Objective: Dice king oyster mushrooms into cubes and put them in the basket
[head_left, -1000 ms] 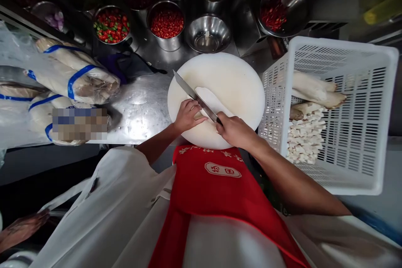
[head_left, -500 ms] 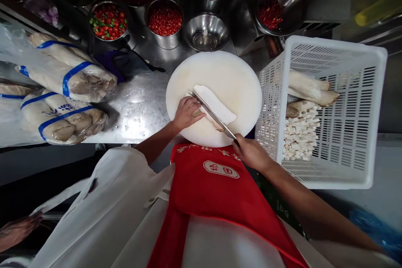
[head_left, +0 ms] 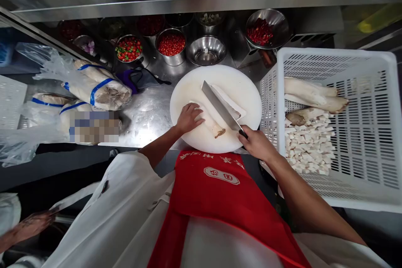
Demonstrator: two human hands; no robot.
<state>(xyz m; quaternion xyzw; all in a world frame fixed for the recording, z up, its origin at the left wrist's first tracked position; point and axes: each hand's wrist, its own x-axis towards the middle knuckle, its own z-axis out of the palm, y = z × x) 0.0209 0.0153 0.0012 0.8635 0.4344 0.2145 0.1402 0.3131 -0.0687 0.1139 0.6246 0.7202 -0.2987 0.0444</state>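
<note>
On the round white cutting board [head_left: 185,81] lies a pale piece of king oyster mushroom [head_left: 210,119], its brown end towards me. My left hand [head_left: 190,118] holds this piece at its left side, fingers bent over its edge. My right hand [head_left: 256,144] is closed around the dark handle of a cleaver [head_left: 221,106]. The blade slants up and left above the board, to the right of the held piece. Partly hidden behind the blade is a cut mushroom slice [head_left: 230,102], white face up.
At right stands a white plastic basket [head_left: 387,134] with whole mushrooms [head_left: 310,92] and diced mushroom [head_left: 309,144]. Bagged mushrooms [head_left: 109,92] lie at left. Steel pots of chopped chillies [head_left: 171,45] line the back under a metal shelf [head_left: 141,6]. Another person's hand [head_left: 34,226] shows lower left.
The cleaver has come out of the mushroom and moved right, and the cut slice now lies apart from the held piece. My left hand has shifted slightly. The view has tilted upwards.
</note>
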